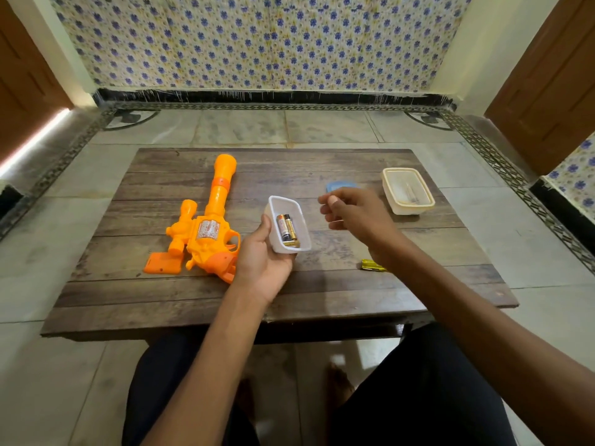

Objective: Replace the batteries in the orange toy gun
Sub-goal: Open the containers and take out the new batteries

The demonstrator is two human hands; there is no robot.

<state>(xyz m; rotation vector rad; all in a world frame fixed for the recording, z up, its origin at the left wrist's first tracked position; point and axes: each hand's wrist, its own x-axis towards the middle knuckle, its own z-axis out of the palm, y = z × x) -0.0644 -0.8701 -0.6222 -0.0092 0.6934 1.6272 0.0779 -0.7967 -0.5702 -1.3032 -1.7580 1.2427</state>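
The orange toy gun (206, 233) lies on the left half of the wooden table (322, 284), barrel pointing away from me. Its orange battery cover (162, 263) lies loose by the grip. My left hand (260, 259) grips a small white tub (301, 220) from below, tilted toward me, with batteries (287, 231) in it. My right hand (354, 214) hovers just right of the tub, fingers loosely curled, with nothing visible in them. A yellow battery (370, 265) lies on the table, partly hidden by my right forearm.
A cream plastic box (418, 207) stands at the far right of the table with a thin metal item inside. A blue lid (335, 187) lies behind my right hand. The low table stands on a tiled floor; my knees are under its near edge.
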